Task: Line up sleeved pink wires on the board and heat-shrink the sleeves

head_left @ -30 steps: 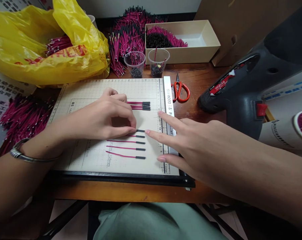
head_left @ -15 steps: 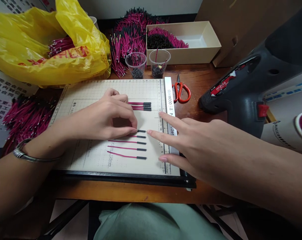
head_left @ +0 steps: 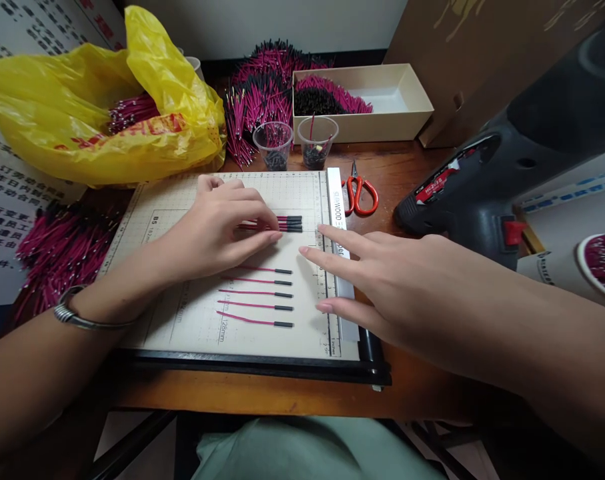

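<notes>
Pinching the wire bundle (head_left: 289, 223) toward the cutting board's (head_left: 192, 330) far right corner, my left grip (head_left: 222, 230) is clenching on it; my right grip (head_left: 382, 280) is lying released, fingers spread, at the right edge beside the laid-out wires (head_left: 255, 293).

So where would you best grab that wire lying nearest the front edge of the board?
Probably at its black sleeved end, pinched from above with fingertips: the wire lies flat on the cutting board, too thin to get under, and the sleeve is its thickest part. That end faces the right hand, which is open and empty.
</notes>
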A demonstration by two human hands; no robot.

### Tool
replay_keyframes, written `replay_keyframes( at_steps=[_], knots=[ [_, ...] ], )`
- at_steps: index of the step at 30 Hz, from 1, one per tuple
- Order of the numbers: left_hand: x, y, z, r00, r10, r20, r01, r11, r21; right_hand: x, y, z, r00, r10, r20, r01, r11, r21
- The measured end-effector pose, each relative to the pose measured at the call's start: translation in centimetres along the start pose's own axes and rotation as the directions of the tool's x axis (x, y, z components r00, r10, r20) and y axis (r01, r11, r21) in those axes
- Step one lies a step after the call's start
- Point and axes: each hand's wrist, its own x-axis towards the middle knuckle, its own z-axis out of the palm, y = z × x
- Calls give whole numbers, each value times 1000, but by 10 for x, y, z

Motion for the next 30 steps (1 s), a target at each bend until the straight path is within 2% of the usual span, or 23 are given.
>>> replay_keyframes(
  at_steps=[10, 17, 23, 30],
  knots=[
    [5, -11, 8, 998, 55, -44, -52, 996, 71, 8, -1, -1, 995, 77, 65, -77, 997, 4],
    [3, -6, 0, 996, 68, 56, -68, 998, -4, 9, -3, -3, 996, 68, 64, -69, 998, 14],
    [3, -6, 1, 996, 50, 71, -47, 998, -39, 11, 0, -2, 997, 44, 60, -45, 999, 17],
    [2, -6, -2, 987, 93, 134, -84, 994, -75, 8, -3, -1, 999, 34, 38, -35, 999, 40]
  ],
)
